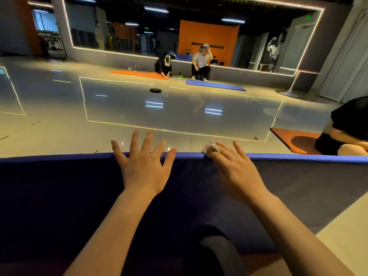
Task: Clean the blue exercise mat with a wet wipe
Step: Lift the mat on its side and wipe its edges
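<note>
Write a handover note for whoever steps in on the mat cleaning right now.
Left hand: open, fingers spread, flat at the far edge of the blue mat, fingertips past the edge.
Right hand: fingers straight, pressing the crumpled wipe onto the same far edge, to the right of the left hand.
Mat: lies flat on the floor in front of the person, kneeling on it.
Done: cannot tell how much has been wiped; no wet trace shows.
Left: finish the far edge, then cover the rest of the surface toward the near side.
</note>
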Demonstrator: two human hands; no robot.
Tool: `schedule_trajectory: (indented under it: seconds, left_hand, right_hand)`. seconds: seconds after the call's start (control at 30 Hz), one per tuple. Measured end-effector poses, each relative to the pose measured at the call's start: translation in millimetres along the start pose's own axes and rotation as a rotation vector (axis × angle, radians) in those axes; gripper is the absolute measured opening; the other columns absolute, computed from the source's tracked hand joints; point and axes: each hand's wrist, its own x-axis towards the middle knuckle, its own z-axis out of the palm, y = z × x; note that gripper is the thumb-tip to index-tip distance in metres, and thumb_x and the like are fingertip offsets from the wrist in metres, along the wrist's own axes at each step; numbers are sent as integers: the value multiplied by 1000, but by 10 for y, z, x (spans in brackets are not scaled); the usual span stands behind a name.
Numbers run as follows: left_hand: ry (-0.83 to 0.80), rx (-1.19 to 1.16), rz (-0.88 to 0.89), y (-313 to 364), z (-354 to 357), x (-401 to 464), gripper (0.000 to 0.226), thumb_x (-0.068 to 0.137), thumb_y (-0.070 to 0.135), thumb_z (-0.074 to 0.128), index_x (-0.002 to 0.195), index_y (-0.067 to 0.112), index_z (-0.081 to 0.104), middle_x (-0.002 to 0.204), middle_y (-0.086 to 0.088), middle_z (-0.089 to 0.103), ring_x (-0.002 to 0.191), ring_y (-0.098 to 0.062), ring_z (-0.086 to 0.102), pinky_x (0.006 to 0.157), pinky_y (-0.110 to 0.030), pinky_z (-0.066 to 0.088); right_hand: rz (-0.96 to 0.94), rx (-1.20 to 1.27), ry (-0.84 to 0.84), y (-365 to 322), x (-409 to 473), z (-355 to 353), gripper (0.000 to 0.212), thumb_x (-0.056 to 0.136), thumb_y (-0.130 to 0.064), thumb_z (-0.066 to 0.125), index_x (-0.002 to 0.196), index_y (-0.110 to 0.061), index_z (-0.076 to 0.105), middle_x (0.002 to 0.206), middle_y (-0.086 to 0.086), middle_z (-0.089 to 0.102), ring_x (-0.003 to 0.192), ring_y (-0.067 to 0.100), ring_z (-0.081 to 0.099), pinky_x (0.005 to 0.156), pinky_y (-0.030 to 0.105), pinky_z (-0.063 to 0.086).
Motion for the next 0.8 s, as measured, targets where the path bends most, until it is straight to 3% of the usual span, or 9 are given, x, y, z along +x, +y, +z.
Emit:
schedule_trajectory:
  seconds: [0.07,0.17,0.33,0.47,0.63,0.8]
  left_hand:
    - [-9,-7,8,-46,-27,-25,76,83,67,-3,146,44,33,163,8,10,150,-20,-6,110,-63,-17]
    - [23,1,19,-75,-13,-50,81,83,71,-4,140,42,46,159,6,25,150,-20,7,110,-62,-16]
    - [105,-37,52,-99,130,9,71,89,66,15,126,30,64,147,-5,47,144,-29,27,111,-65,-2]
    - [144,-57,64,-60,192,78,72,89,63,14,126,27,64,146,-7,47,143,-30,26,111,-61,7]
    - [149,-61,62,-52,216,104,71,89,62,14,125,29,64,146,-3,48,142,-28,29,111,-56,9]
    - [167,-48,65,-39,204,69,65,91,60,18,130,29,60,142,-4,52,140,-29,33,108,-58,16]
  right_hand:
    - [38,-55,-22,278,-160,-123,33,90,-14,45,114,-11,67,123,8,66,122,26,57,113,44,21]
    - [240,-77,-89,653,-442,-333,39,97,-27,34,112,-13,67,122,9,66,116,29,60,115,48,23]
    - [523,-143,-69,1116,-876,-621,50,99,-40,25,119,-17,65,128,6,62,125,25,52,116,52,16]
    - [695,81,97,851,-763,-422,58,91,-57,32,104,-12,65,120,2,61,135,25,39,117,46,9]
    - [688,274,202,199,-337,-74,61,86,-59,35,112,-10,63,129,2,57,145,20,25,116,35,-7]
    - [455,288,149,-372,30,183,45,93,-49,36,109,-16,61,127,-4,56,143,19,30,118,33,-7]
